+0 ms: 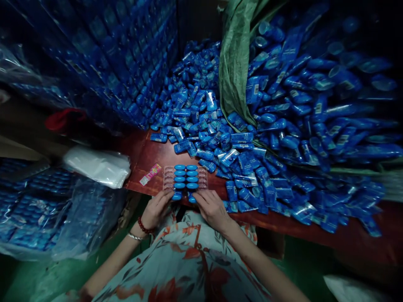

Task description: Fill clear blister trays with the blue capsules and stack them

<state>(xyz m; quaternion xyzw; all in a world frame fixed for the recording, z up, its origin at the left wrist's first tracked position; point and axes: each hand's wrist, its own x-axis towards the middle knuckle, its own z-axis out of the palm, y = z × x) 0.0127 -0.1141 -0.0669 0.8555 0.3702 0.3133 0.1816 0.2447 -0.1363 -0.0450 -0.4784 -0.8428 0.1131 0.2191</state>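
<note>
A clear, ribbed plastic pack [169, 178] lies on the table edge in front of me. Two columns of shiny blue oval pieces [179, 179] run down its middle, in several rows. My left hand [157, 208] is closed at the near left corner, fingertips on the nearest left blue piece [176, 196]. At the near right corner my right hand [213, 207] has its fingers together on the nearest right blue piece [192, 199]. Both thumbs are mostly hidden. Just beyond the pack begins a heap of blue, film-wrapped bottles [210, 100].
A pink printed strip [151, 174] and folded clear plastic bags [97, 165] lie to the left. Blue packs are stacked high [126, 54] at the back left. A green woven sack [234, 63] spills more bottles on the right. Bagged blue packs [34, 214] stand lower left.
</note>
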